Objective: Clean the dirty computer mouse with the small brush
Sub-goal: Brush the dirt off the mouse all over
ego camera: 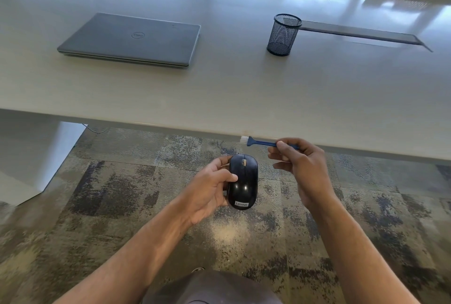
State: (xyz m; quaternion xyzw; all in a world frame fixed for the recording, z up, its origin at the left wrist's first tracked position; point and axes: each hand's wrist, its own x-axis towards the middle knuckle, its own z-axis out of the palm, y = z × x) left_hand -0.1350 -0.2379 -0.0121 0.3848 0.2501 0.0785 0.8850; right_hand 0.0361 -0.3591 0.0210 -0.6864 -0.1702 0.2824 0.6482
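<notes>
Both grips loaded: left hand (210, 191) wraps mouse (243, 181), right hand (301, 164) pinches brush (264, 143), bristles clear of mouse. All mid-air past table (219, 89) edge; loose side grip, hard stroke, mouse likely drops to carpet (122, 194).

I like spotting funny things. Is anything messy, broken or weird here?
Nothing looks broken or spilled. The left hand holds the mouse over the carpet, off the table. The right hand holds the brush above it, not touching. The laptop is shut; the cup stands upright.
</notes>
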